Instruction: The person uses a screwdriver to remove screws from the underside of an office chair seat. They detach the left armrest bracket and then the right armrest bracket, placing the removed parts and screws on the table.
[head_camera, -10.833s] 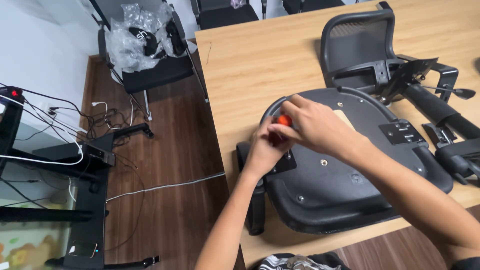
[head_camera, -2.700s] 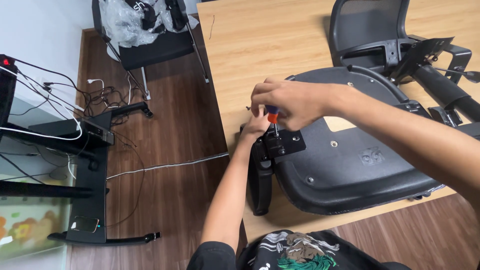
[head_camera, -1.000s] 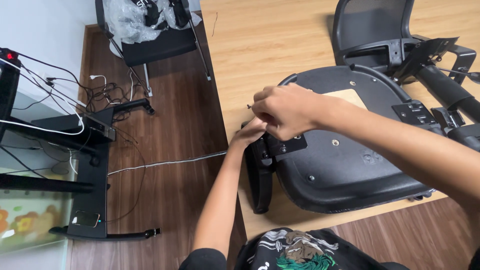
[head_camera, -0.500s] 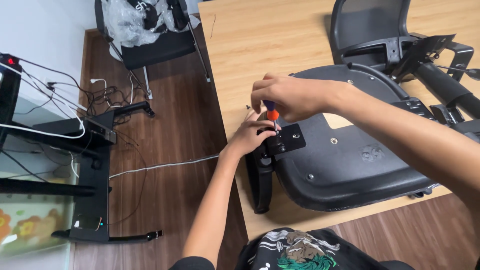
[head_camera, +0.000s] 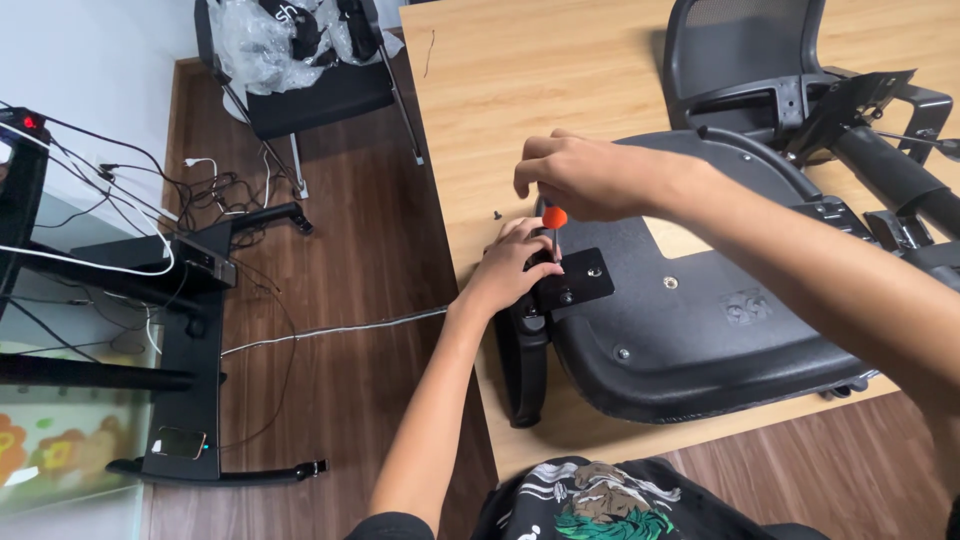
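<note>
Overturned black chair seat (head_camera: 700, 330) flat on a light wooden table (head_camera: 520, 90), underside up, filling the frame from centre toward 3 o'clock. Black armrest (head_camera: 527, 365) hanging off the seat's edge at 9 o'clock of the seat, over the table's edge. Black mounting plate (head_camera: 575, 280) with screw holes sitting on the seat underside where the armrest joins.

Right hand (head_camera: 590, 180) at 12 o'clock of the plate, fingers closed around the top of a screwdriver (head_camera: 554, 228) with an orange-red handle end; thin shaft standing upright, tip down at the plate. Left hand (head_camera: 515, 265) at 9 o'clock of the plate, curled over the armrest bracket, fingertips touching the plate's edge just beside the shaft; exact grip hidden.

One small dark screw (head_camera: 497, 213) loose on the table, at 10 o'clock of the left hand, near it.

Mesh backrest (head_camera: 740, 50) and black chair mechanism (head_camera: 880, 130) at 1 to 2 o'clock on the table. Second chair with clear plastic wrapping (head_camera: 290, 45) at 11 o'clock on dark wood floor. Black stand with cables (head_camera: 180, 300) at 9 o'clock.
</note>
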